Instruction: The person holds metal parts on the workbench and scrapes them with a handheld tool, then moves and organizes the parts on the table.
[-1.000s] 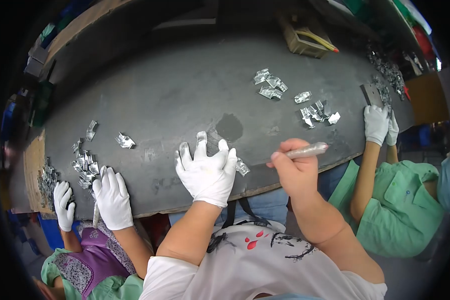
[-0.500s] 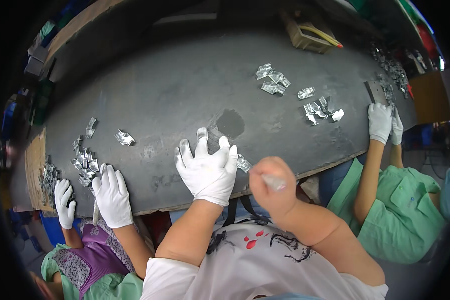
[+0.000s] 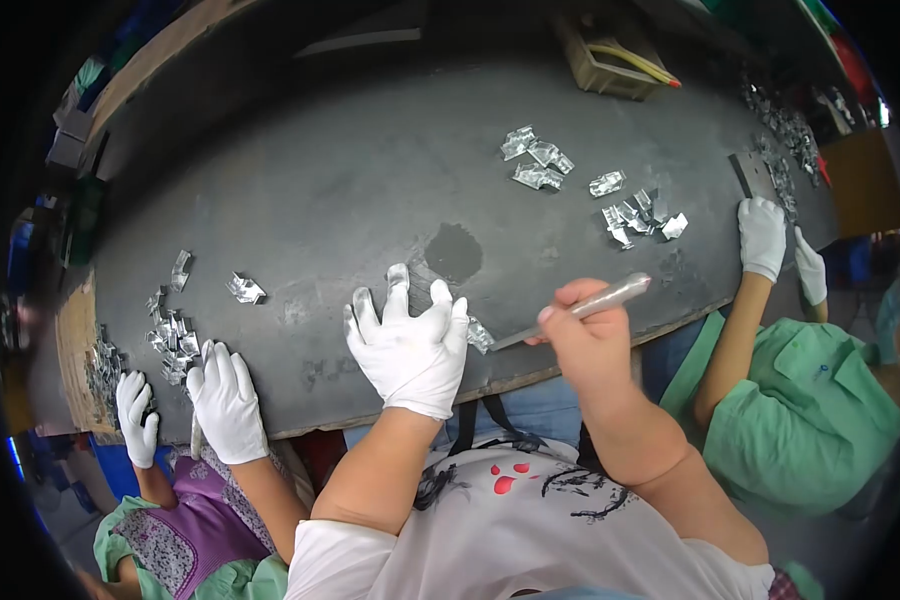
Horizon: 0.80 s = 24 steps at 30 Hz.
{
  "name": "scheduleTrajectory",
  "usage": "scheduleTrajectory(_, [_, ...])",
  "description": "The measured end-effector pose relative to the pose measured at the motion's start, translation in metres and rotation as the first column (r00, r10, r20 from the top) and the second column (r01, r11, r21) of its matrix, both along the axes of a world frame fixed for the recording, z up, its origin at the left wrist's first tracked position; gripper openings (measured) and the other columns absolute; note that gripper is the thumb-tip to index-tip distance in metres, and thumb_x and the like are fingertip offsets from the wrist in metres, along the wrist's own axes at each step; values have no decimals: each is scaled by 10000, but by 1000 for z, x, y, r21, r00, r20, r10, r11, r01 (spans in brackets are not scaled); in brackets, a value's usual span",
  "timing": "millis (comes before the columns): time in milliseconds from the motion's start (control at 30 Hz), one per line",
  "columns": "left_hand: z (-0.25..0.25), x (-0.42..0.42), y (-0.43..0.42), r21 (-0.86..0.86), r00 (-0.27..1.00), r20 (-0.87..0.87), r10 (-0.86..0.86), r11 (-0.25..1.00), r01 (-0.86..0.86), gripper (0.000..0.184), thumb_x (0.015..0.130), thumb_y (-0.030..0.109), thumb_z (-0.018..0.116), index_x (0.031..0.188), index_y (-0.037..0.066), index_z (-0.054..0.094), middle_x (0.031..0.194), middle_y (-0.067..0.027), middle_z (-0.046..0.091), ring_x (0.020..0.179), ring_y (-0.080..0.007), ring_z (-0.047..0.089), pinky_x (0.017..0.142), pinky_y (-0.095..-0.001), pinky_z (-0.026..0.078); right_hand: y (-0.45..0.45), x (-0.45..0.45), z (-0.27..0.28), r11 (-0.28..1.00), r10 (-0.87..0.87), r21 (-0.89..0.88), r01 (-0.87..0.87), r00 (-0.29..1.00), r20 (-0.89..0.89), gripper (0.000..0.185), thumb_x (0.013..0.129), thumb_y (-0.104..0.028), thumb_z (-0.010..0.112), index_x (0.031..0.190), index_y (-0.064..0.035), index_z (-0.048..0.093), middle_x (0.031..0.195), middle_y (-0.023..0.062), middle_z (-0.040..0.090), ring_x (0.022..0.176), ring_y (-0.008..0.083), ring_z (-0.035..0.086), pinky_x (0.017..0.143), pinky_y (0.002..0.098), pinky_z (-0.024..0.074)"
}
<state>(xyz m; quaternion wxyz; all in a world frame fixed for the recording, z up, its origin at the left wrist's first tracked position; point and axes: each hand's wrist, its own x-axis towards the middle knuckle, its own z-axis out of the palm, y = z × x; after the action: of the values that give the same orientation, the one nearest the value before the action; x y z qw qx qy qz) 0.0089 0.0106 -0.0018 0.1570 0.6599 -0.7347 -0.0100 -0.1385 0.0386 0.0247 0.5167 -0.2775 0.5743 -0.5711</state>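
My left hand, in a white glove, lies palm down on the dark table with its fingers spread. Beside its thumb a small shiny metal part pokes out, partly hidden by the hand. My bare right hand is closed around a thin-bladed hand tool with a pale grey wrapped handle. The tool's narrow tip points left and meets or nearly meets the end of that metal part; exact contact is unclear.
Shiny metal parts lie in groups at upper right, right and left. A box with a yellow-handled item stands at the back. Co-workers' gloved hands work at left and right.
My right hand has turned, so the tool handle now slants up and right and its blade shows. My left hand stays spread in nearly the same place. The right-hand co-worker's hands have moved apart.
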Motion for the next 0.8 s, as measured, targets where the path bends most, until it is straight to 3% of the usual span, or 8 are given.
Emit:
scheduleTrajectory(133, [-2, 0, -1, 12, 1000, 9, 1, 1000, -1, 242, 758, 361, 586, 944, 220, 650, 1185, -131, 528, 1054, -442, 454, 944, -514, 310, 4, 23, -5, 963, 68, -216, -161, 920, -385, 208, 716, 2, 588, 910, -39, 524, 741, 69, 530, 616, 157, 528, 531, 263, 430])
scheduleTrajectory(200, [-6, 1, 0, 49, 1000, 26, 7, 999, -9, 270, 769, 398, 556, 973, 239, 635, 1214, -102, 504, 1078, -438, 442, 964, -508, 281, 8, 35, -8, 833, -89, -373, -408, 568, -818, 213, 660, -21, 600, 858, -70, 539, 712, 68, 501, 584, 205, 503, 516, 286, 419])
scheduleTrajectory(300, [-7, 2, -2, 92, 999, 49, -12, 996, 7, 267, 766, 397, 559, 965, 238, 636, 1213, -101, 506, 1082, -437, 443, 964, -509, 284, 22, 56, -14, 714, -35, -210, -668, 266, -963, 232, 571, -108, 591, 799, -77, 567, 705, 76, 504, 637, 247, 512, 556, 318, 430])
scheduleTrajectory(400, [-2, 0, -1, -2, 1000, 9, -3, 1000, 3, 213, 738, 329, 612, 908, 210, 663, 1155, -139, 549, 1027, -448, 467, 919, -501, 344, 12, 38, -13, 799, -8, -262, -541, 427, -904, 122, 637, -143, 601, 739, -116, 541, 706, 73, 497, 588, 259, 485, 513, 348, 391])
scheduleTrajectory(467, [-1, 1, -1, -21, 1000, 4, -11, 1000, 11, 212, 737, 323, 612, 911, 211, 660, 1164, -137, 543, 1014, -448, 474, 909, -504, 352, 20, 23, -12, 994, 38, -68, -85, 858, -512, 83, 754, -77, 602, 834, -61, 584, 806, 122, 574, 680, 237, 558, 613, 312, 453])
scheduleTrajectory(533, [-2, 1, 0, -35, 1000, 1, -16, 999, 17, 211, 737, 319, 612, 910, 209, 659, 1167, -135, 540, 1004, -450, 480, 901, -508, 358, 21, 2, -10, 915, -269, -403, -27, 704, -658, 110, 756, -17, 616, 854, 0, 568, 794, 110, 554, 692, 174, 544, 627, 267, 440])
scheduleTrajectory(600, [0, 2, 0, -45, 1000, 2, -23, 999, 23, 208, 737, 317, 612, 904, 204, 661, 1166, -133, 540, 995, -453, 484, 895, -511, 363, 27, -11, -17, 947, -237, -320, -34, 599, -765, 116, 762, -18, 610, 864, 4, 559, 815, 103, 553, 709, 163, 541, 634, 262, 437])
scheduleTrajectory(800, [-1, 27, -3, -32, 971, -66, -231, 973, 229, 190, 749, 234, 610, 906, 137, 652, 1086, -124, 581, 997, -407, 499, 911, -470, 365, 34, -24, -29, 936, -246, -352, 16, 747, -618, 131, 749, -48, 617, 853, 2, 557, 810, 113, 552, 721, 188, 546, 652, 286, 443])
